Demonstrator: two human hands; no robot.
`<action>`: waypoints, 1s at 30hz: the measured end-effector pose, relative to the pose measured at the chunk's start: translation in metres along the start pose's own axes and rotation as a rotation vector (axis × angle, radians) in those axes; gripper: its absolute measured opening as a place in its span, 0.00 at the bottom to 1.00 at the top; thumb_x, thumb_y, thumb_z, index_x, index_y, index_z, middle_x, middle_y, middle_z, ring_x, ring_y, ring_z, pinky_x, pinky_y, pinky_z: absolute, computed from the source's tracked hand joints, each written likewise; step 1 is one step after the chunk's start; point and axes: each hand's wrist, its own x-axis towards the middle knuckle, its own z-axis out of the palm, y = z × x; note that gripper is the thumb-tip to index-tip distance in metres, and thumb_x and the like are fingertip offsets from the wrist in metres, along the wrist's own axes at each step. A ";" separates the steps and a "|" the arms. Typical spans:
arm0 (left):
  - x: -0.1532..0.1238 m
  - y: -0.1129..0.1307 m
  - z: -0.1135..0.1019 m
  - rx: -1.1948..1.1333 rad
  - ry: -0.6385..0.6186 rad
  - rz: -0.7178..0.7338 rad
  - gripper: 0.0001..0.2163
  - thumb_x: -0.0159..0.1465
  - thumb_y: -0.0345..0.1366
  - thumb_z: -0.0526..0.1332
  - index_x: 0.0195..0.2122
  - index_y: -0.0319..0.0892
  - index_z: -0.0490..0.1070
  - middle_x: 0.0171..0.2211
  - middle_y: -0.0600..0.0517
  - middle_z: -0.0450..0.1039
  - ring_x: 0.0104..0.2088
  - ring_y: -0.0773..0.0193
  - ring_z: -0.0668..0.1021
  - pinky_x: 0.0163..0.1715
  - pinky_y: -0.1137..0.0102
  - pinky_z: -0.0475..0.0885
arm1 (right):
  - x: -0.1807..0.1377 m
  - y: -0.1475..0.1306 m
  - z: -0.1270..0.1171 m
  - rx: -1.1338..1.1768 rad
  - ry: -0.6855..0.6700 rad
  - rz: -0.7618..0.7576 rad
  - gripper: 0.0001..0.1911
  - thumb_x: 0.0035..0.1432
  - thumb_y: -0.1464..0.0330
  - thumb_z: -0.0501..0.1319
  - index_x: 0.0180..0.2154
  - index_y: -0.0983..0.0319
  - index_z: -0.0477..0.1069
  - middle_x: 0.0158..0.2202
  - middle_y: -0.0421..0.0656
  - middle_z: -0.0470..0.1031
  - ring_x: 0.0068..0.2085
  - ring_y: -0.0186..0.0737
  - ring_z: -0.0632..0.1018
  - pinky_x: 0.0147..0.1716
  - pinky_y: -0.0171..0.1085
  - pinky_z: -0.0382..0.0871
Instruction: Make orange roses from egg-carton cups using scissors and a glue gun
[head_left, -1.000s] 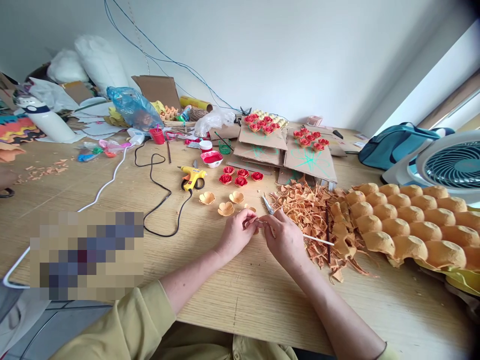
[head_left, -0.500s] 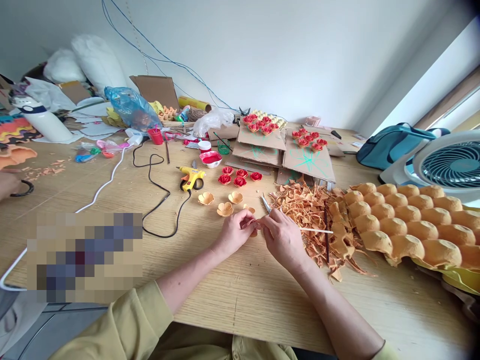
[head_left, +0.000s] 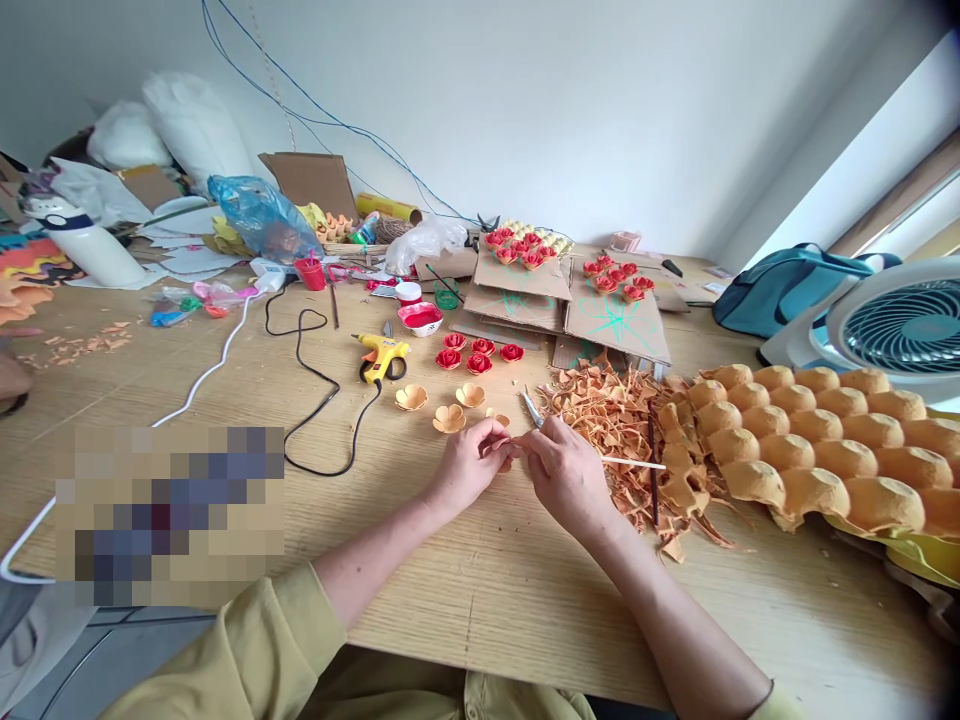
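Note:
My left hand and my right hand meet fingertip to fingertip over the wooden table. Both pinch a small orange cardboard piece between them, mostly hidden by the fingers. A thin pale stick runs out to the right from my right hand. Small scissors lie just beyond my right hand. Three unpainted orange paper flowers sit ahead of my left hand, and red painted flowers lie farther back.
Orange cardboard scraps and an egg tray lie to the right, with a fan and a blue bag behind. A yellow glue gun with black cable, a red paint bowl and cardboard pieces bearing red flowers sit farther back. Another person's hand is at the far left.
My hands stay pinched together with only slight finger shifts. The stick's far end has risen a little. At the far left the other person's hand has moved.

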 end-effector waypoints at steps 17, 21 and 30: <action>0.000 -0.003 0.000 -0.024 0.008 0.014 0.08 0.62 0.39 0.63 0.31 0.41 0.68 0.24 0.55 0.71 0.24 0.67 0.74 0.25 0.73 0.69 | -0.001 -0.003 0.004 -0.050 0.008 -0.013 0.09 0.69 0.71 0.55 0.37 0.59 0.74 0.36 0.44 0.71 0.36 0.39 0.72 0.34 0.35 0.60; 0.001 0.001 -0.002 -0.098 -0.019 -0.055 0.11 0.60 0.40 0.65 0.28 0.41 0.66 0.22 0.57 0.67 0.23 0.68 0.72 0.23 0.74 0.69 | 0.000 -0.006 0.001 -0.162 0.008 -0.067 0.09 0.68 0.70 0.56 0.35 0.58 0.73 0.35 0.44 0.72 0.34 0.40 0.71 0.32 0.37 0.59; 0.003 0.000 -0.003 -0.068 -0.006 0.068 0.08 0.64 0.38 0.61 0.29 0.42 0.66 0.24 0.55 0.71 0.25 0.68 0.73 0.26 0.74 0.69 | 0.001 -0.004 0.007 -0.037 0.037 0.012 0.07 0.69 0.71 0.55 0.40 0.59 0.72 0.37 0.45 0.72 0.37 0.40 0.73 0.36 0.36 0.63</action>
